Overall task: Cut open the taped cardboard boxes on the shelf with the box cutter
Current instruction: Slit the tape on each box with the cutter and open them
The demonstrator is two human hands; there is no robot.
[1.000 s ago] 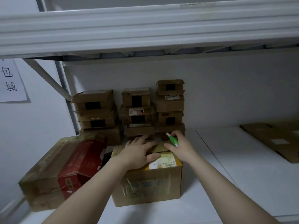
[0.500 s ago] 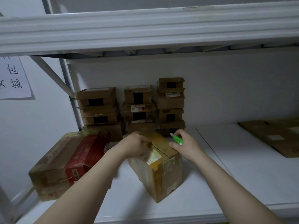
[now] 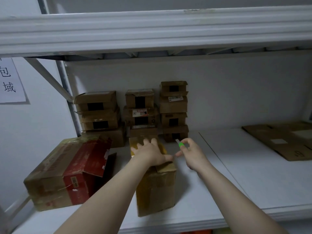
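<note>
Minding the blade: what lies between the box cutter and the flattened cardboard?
Head view: beyond the right hand holding the box cutter, only bare shelf.

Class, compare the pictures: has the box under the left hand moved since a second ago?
Yes. The box has been turned: its long side now runs toward the stacked boxes, not along them.

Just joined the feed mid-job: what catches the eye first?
The left hand lies flat on the taped box at the front of the shelf, while the right hand beside it pinches a green box cutter. Behind stand stacks of small boxes; a red-printed carton lies left.
</note>
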